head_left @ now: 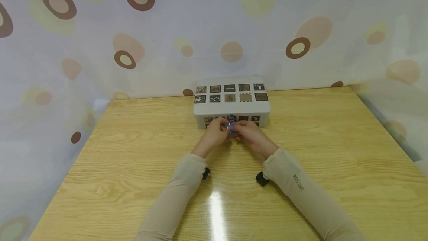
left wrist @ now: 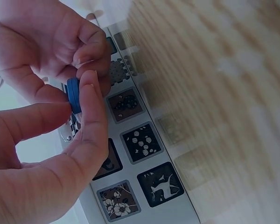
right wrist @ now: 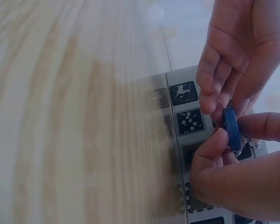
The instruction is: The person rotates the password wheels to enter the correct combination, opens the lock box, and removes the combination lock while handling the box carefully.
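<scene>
A white box printed with small dark picture squares stands at the back of the table, lid down. Before its front clasp is a small blue padlock, seen nearly edge-on in the left wrist view as a blue slab. My left hand pinches it between thumb and fingers. From the other side, my right hand holds it between thumb and curled forefinger. Shiny metal of the clasp shows beside the padlock in the right wrist view. Whether the padlock is hooked through the clasp is hidden by fingers.
The box rests on a wooden table, close to a spotted curtain that hangs along the back and both sides. Black wrist cameras sit under the sleeves. A bright light reflection lies on the wood between the forearms.
</scene>
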Motion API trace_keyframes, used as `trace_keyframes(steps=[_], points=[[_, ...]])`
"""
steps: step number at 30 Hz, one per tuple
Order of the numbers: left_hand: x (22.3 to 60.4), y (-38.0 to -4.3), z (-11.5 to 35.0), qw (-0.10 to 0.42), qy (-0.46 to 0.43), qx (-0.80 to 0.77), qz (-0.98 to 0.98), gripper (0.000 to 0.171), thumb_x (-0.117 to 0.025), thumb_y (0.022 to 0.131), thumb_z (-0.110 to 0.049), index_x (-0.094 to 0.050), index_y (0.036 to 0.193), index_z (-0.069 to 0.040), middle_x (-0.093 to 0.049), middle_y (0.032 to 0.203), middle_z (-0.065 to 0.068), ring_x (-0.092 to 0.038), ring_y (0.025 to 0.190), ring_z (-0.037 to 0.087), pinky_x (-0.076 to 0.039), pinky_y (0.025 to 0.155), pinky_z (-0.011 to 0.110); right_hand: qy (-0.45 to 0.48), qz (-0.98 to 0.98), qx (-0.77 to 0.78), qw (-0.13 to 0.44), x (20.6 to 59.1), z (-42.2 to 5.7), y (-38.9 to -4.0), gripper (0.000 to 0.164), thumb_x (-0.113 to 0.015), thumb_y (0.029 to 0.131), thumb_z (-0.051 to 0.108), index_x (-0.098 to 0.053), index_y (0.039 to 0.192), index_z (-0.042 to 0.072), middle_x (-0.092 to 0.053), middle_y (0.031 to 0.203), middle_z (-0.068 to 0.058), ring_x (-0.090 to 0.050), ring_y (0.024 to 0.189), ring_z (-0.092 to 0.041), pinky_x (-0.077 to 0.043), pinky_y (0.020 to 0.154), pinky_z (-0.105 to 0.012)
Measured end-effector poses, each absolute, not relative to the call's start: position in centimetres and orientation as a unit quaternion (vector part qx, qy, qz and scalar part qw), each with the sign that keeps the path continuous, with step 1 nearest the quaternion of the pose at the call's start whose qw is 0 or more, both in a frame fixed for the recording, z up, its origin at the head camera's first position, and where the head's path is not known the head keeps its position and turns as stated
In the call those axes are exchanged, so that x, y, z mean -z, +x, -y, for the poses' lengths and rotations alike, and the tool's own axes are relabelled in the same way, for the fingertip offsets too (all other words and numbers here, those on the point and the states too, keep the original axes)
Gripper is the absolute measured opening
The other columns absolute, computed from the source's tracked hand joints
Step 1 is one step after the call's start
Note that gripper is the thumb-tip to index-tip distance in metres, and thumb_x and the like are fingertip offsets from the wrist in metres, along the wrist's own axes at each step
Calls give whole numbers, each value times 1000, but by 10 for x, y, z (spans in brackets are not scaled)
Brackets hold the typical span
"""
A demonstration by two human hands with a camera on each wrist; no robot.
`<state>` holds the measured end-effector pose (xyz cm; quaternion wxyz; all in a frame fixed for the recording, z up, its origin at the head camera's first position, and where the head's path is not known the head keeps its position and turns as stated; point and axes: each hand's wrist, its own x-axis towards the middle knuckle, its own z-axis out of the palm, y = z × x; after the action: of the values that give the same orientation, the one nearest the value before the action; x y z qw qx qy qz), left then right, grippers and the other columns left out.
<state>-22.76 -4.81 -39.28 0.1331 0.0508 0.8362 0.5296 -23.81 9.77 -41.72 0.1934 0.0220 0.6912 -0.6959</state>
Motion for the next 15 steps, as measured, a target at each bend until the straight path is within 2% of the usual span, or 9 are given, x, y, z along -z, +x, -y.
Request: trace_keyframes(steps=[6,15], points=[[391,-226,47,146,42,-525,-837,35,-51,95,3,-47,129,5,-62,92,25,-68,83,37,-55,74,37,24,-707,680,190,414,-98,-235,31,-50,99,11,-53,119,-13,-57,95,-2,-54,74,-8,-47,66,-20],[393,-227,48,149,39,-527,-836,34,-52,94,3,-48,128,5,-62,91,25,-68,83,37,-53,66,30,20,-705,683,191,414,-98,-235,34,-48,99,10,-52,121,-15,-57,94,-2,-54,73,-8,-47,66,-20]])
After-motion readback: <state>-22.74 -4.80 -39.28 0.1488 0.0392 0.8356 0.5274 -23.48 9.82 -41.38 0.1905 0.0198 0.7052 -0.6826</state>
